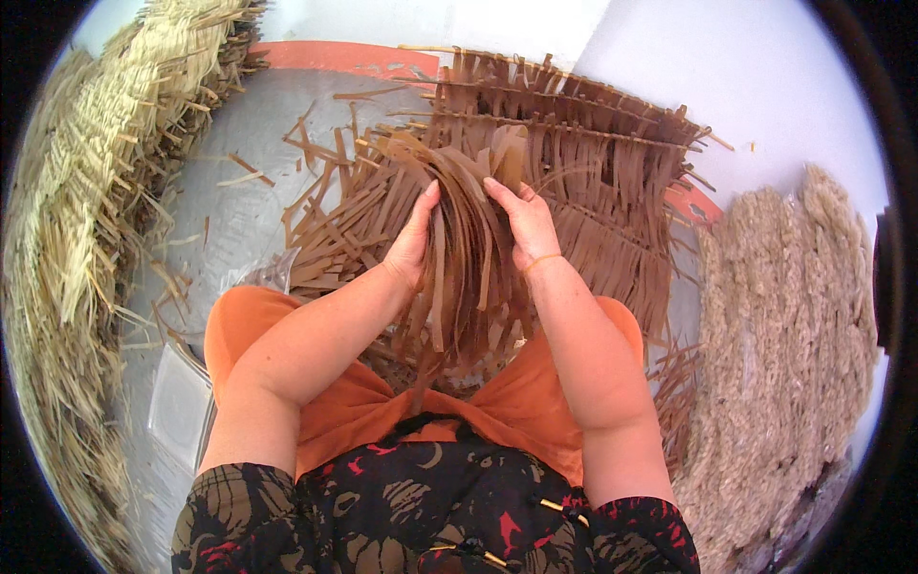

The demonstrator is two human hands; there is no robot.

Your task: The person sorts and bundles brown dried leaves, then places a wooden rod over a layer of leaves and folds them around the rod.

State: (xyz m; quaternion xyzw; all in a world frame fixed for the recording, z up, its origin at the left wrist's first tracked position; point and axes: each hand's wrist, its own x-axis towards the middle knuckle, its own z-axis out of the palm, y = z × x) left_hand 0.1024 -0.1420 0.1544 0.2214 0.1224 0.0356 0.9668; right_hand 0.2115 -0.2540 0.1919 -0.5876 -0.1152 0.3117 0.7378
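Observation:
Between my two hands hangs a thick bundle of long brown strips (461, 244), bent over at the top with its ends drooping toward my lap. My left hand (413, 239) grips its left side, thumb pointing up along the strips. On the other side my right hand (528, 222) closes around the bundle, thumb across its top; a thin band circles that wrist. Some fingers of both hands are hidden behind the strips. Just beyond lies a panel of brown strips (574, 124) fastened over thin sticks. A heap of loose brown strips (335, 225) spreads to the left.
A tall stack of pale straw-coloured thatch (72, 220) lines the left side. At the right stands a fuzzy beige fibrous pile (784, 373). A clear plastic container (180, 397) sits by my left knee. Scattered scraps (251, 170) lie on the grey floor covering (229, 124).

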